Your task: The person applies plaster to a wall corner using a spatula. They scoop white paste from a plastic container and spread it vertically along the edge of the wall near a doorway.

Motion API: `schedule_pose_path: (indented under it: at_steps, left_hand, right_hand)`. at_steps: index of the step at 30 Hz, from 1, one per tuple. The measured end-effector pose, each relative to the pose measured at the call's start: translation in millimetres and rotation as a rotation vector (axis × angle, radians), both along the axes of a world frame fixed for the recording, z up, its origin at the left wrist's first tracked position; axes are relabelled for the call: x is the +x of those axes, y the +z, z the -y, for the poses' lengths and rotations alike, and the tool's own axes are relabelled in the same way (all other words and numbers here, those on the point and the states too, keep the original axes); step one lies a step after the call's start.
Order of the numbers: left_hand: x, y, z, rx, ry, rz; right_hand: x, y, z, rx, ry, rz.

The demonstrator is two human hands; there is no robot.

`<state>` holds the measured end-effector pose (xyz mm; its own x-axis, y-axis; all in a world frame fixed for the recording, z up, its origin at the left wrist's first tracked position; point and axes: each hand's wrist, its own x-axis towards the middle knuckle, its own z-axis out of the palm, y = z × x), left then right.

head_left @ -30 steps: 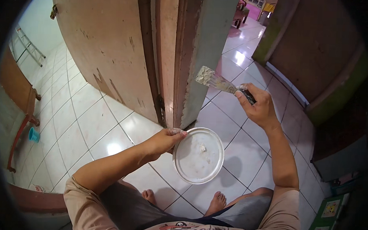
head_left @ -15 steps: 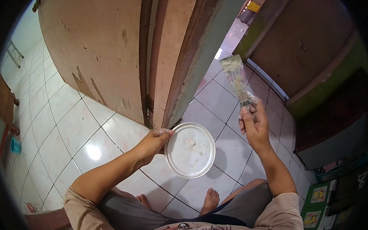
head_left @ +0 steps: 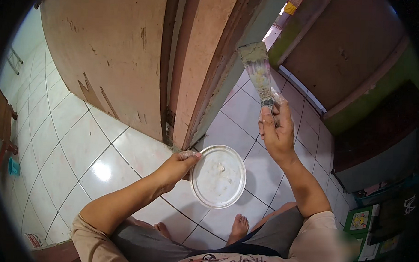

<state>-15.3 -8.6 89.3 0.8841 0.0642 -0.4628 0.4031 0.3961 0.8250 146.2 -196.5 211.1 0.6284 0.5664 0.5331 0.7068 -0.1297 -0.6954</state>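
Note:
My left hand (head_left: 183, 164) grips the left rim of a round white plastic lid (head_left: 217, 182), thumb on top. Small crumbs of pale paste lie on the lid. In my right hand (head_left: 278, 131) is a putty knife (head_left: 259, 72), its fingers closed round the handle and its wide blade pointing up and away. Dried paste coats the blade, and whitish smears mark the fingers of both hands. The blade's tip overlaps the edge of the grey-green wall (head_left: 250, 33) beside the door frame (head_left: 198, 61); whether it touches cannot be told.
A worn brown door (head_left: 106, 49) with chipped patches stands at the left. White floor tiles (head_left: 107, 159) run beneath. Another brown door (head_left: 346, 48) is at the far right. A green cabinet (head_left: 361, 224) stands low on the right, a teal cup (head_left: 14, 166) far left.
My right hand has moved up and to the left with the putty knife, bringing the blade to the wall's edge in view. The lid has shifted slightly lower.

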Motion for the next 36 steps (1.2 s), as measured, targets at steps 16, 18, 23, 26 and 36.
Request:
schedule_pose_path:
  at_steps: [16,18,23,26,36]
  left_hand:
    - [1.9,-3.1,-9.9,0.065,-0.017,-0.08]
    - [0.2,3.5,-11.7,0.085,-0.008,-0.104]
    - [-11.8,36.1,-10.4,0.154,0.073,-0.145]
    - [-30.5,56.1,-11.7,0.16,0.104,-0.18]
    - [-85.2,54.7,24.5,0.005,0.594,-0.114]
  right_hand:
    - [39.6,-67.1,20.6,-0.216,0.051,0.135]
    - [45.4,-74.1,24.6,-0.233,0.064,0.069]
    - [60.2,-93.7,27.1,-0.287,0.154,-0.031]
    - [66.9,-99.3,16.5,-0.337,0.198,-0.028]
    - [67.9,-124.5,8.8,-0.206,0.196,-0.103]
